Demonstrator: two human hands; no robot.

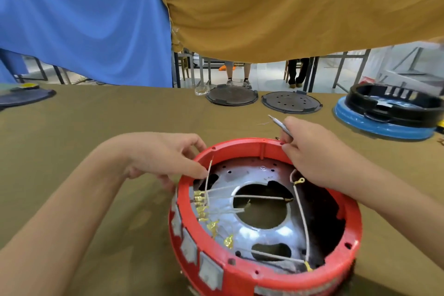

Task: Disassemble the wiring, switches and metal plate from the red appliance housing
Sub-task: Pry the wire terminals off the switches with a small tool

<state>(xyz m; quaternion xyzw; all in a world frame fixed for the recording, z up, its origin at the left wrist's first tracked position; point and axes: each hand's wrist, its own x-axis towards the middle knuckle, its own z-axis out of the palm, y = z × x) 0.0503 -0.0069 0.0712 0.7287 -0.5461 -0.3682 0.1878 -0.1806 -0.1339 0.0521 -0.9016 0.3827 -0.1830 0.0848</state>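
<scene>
Two hands at the red housing (264,269): left hand (165,158) pinches an upright wire (208,175), right hand (310,149) grips tweezers (280,125).

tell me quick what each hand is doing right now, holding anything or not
Left hand: fingers pinch a white wire at the red housing rim.
Right hand: closed around a thin metal tool, above the far rim.

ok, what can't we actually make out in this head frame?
- Right hand: grips a thin metal tool; its tip is blurred, type unclear.
- Left hand: fingertips meet a white wire at the red housing rim; the grip is hidden by the fingers.
- Switches on the housing's outer wall: seen edge-on, markings unreadable.
- Housing's near side: cut off by the bottom edge.
</scene>
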